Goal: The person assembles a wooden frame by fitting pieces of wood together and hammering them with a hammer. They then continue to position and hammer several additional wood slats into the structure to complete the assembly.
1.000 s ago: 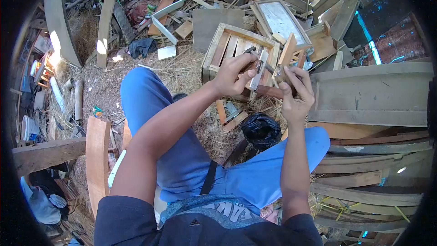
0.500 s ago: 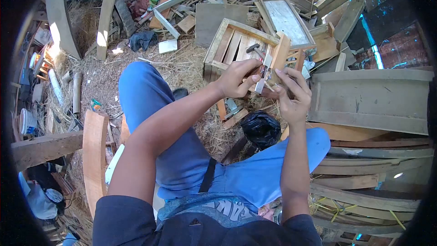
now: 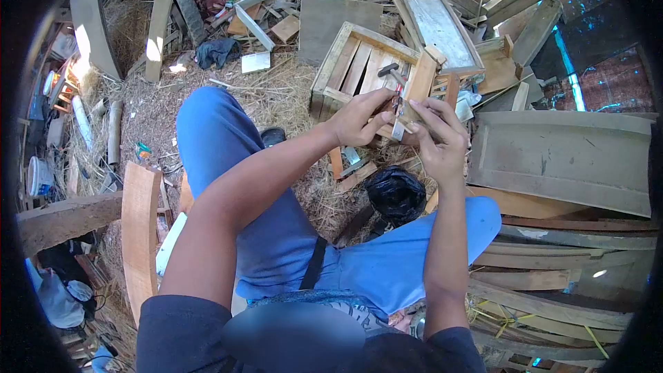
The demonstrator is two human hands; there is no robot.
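Note:
My left hand (image 3: 362, 119) is closed, thumb and fingers pinching a small silvery metal piece (image 3: 398, 130) with a dark reddish part beside it. Its exact kind is hard to make out. From the other side my right hand (image 3: 442, 135) meets it, thumb and fingertips pressed together at the same spot; what they pinch is partly hidden. Just beyond the fingers, a light wooden bar (image 3: 420, 77) slants up over the edge of a wooden box (image 3: 335, 52). A hammer (image 3: 389, 70) rests at the box, its head toward the slatted inside.
A black plastic bag (image 3: 396, 195) sits between my legs. Large wooden panels (image 3: 563, 159) and stacked boards (image 3: 552, 255) lie at the right. A framed pale panel (image 3: 438, 31) leans behind the box. Scrap wood and straw cover the ground, and a curved plank (image 3: 140, 228) stands at the left.
The view has shifted slightly. Both hands stay together at the metal piece, with the right fingers closer to the left and covering more of it.

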